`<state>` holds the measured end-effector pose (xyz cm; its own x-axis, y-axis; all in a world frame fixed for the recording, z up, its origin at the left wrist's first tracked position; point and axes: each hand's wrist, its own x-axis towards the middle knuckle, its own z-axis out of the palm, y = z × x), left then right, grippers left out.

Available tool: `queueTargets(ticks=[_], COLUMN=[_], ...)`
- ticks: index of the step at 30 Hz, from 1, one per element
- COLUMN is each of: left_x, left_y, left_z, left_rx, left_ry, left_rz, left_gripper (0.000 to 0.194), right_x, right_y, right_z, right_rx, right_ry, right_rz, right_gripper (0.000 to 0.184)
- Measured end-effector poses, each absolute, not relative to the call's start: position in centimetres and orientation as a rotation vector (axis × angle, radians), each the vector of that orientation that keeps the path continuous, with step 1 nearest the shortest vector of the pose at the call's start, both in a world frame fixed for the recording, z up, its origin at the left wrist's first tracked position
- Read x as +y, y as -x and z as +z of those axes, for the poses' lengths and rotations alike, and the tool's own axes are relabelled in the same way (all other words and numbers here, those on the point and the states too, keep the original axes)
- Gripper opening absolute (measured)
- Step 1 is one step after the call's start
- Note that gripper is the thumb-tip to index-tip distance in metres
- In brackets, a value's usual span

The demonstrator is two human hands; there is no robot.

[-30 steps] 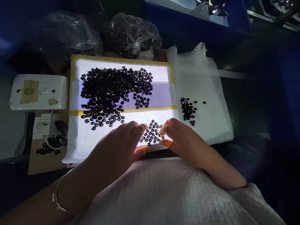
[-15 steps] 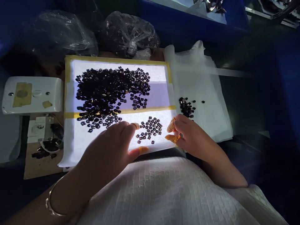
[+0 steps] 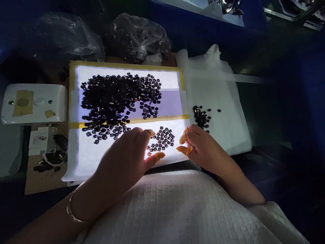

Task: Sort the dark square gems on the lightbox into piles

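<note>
A lit white light panel [image 3: 83,159] edged with yellow tape carries a big heap of small black square parts [image 3: 111,98]. A small spread-out group of the same parts [image 3: 162,139] lies near its front edge. My left hand [image 3: 129,157] rests on the panel left of that group, fingers curled, orange fingertip covers on, thumb tip touching the group's lower edge. My right hand [image 3: 200,145] sits at the panel's right front corner, fingers bent together, orange-tipped, just right of the group. What it holds, if anything, is hidden.
White foam sheets [image 3: 223,101] right of the panel carry a small pile of black parts [image 3: 201,117]. A white switch box [image 3: 33,103] stands at left. Two plastic bags [image 3: 139,35] lie behind the panel. A white woven cloth [image 3: 182,210] covers my lap.
My right hand has drawn back to the right, off the small group. The left thumb has moved up to the group's lower edge. The group now lies more tightly gathered.
</note>
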<state>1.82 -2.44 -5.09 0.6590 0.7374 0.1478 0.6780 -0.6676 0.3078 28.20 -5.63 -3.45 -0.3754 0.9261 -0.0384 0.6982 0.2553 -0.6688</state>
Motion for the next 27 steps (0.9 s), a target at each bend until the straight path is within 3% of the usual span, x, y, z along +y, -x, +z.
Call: queueTargets(ticks=[7,12,27], left_x=[-3.4,-3.4,-3.8], left_y=[1.1,1.0,2.6], left_z=[-4.2,-4.4,-4.1], left_rx=[1.229,1.184,1.196], left_ry=[-2.459,-2.492,-2.249], left_rz=[0.188,0.193,0.248], left_gripper=[0.02,0.014,0.033], right_x=[-5.4,-5.1,-5.5], right_y=[-27.9,-27.4,-25.8], right_z=[-3.5,-3.5,-2.6], right_rx=[-2.197,-2.216,-2.332], right_ry=[1.498,1.523,1.324], right_rz=[0.86,0.818,0.666], right_gripper=[0.005,0.004,0.015])
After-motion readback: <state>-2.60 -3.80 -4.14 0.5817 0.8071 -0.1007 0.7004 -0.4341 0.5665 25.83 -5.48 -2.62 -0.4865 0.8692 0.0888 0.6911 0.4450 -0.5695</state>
